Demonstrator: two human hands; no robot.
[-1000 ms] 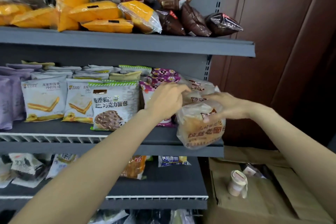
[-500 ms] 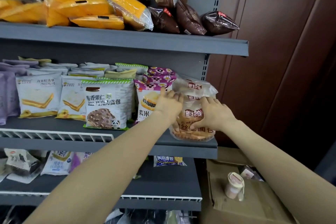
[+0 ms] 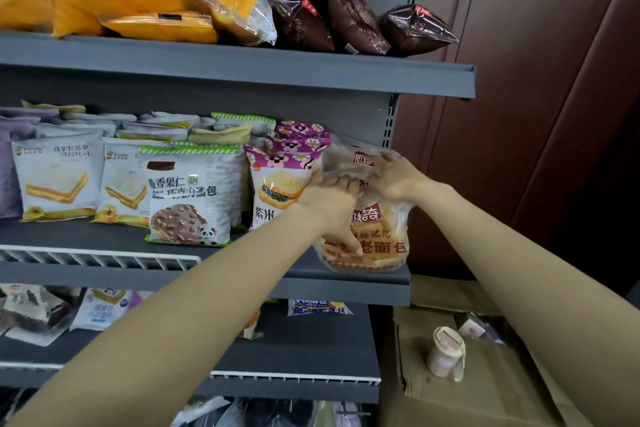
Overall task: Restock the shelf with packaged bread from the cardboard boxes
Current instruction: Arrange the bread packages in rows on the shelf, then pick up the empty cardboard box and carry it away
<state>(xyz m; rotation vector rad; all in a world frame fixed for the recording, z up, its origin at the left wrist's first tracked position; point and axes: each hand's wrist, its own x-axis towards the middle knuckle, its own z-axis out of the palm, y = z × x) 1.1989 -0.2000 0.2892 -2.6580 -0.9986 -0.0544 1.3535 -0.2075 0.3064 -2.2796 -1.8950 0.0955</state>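
Note:
A clear bag of round bread point(image 3: 377, 246) with red labels stands at the right end of the middle grey shelf point(image 3: 346, 284). My left hand point(image 3: 332, 204) grips its left side, fingers over the top and thumb down on the front. My right hand point(image 3: 394, 173) lies over the bag's crinkled top, fingers curled into the plastic. Another clear bread bag point(image 3: 360, 158) sits just behind. An open cardboard box point(image 3: 485, 378) stands on the floor at the lower right.
Left of the bag stand purple-flowered packs point(image 3: 277, 184), a green-topped chocolate bread pack point(image 3: 190, 198) and white sandwich packs point(image 3: 55, 177). Yellow point(image 3: 156, 3) and brown point(image 3: 329, 10) packs fill the top shelf. A small pink cup point(image 3: 445, 352) lies on the box flap. A brown wall panel is at right.
Both hands have pushed the bread bag from the shelf's front edge back onto the shelf and stood it upright. My right hand moved up from its side to its top.

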